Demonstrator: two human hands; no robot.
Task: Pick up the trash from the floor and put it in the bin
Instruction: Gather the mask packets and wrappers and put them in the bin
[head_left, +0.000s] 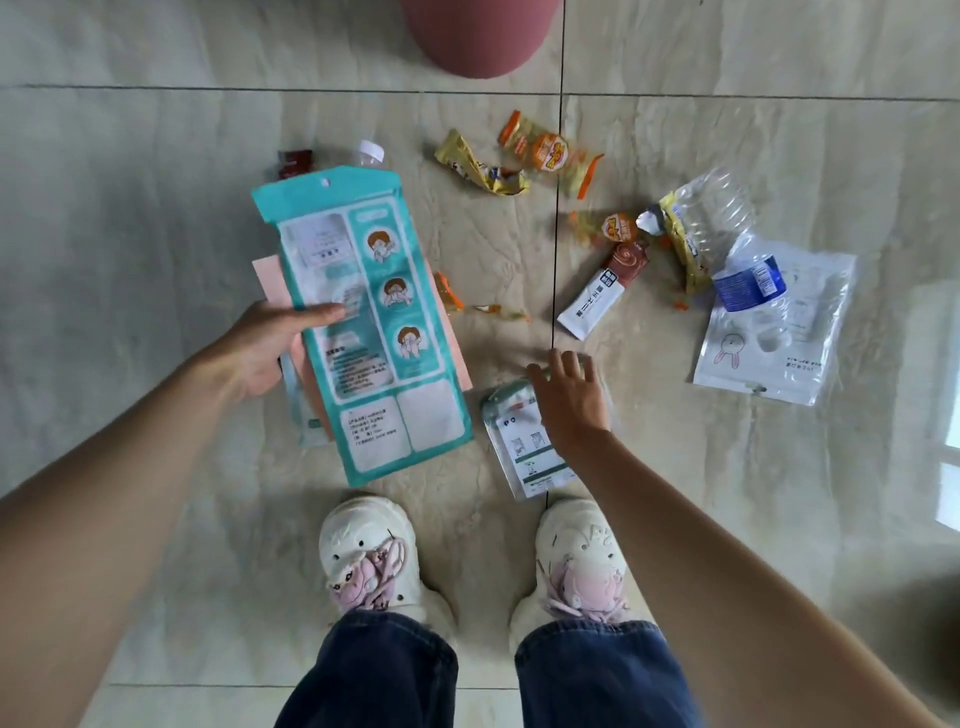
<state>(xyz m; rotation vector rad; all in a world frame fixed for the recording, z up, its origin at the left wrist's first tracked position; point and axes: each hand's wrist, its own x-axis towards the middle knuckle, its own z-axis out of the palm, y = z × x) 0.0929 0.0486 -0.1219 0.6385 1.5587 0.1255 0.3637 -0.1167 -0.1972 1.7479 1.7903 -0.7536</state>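
I see a shiny tile floor (156, 156). On it lie a yellow wrapper (480, 169), an orange snack bag (545, 150), a white stick packet (602, 291), a squashed clear bottle (727, 228), a bunny bag (769, 343) and a pink bin (480, 36).

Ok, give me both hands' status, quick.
Left hand: closed on the teal mask package, with thinner packets behind it.
Right hand: open, fingers spread over the small clear packet; not gripping it.

No text legible; blurred print on teal packet (363, 322), white sachet (597, 296)
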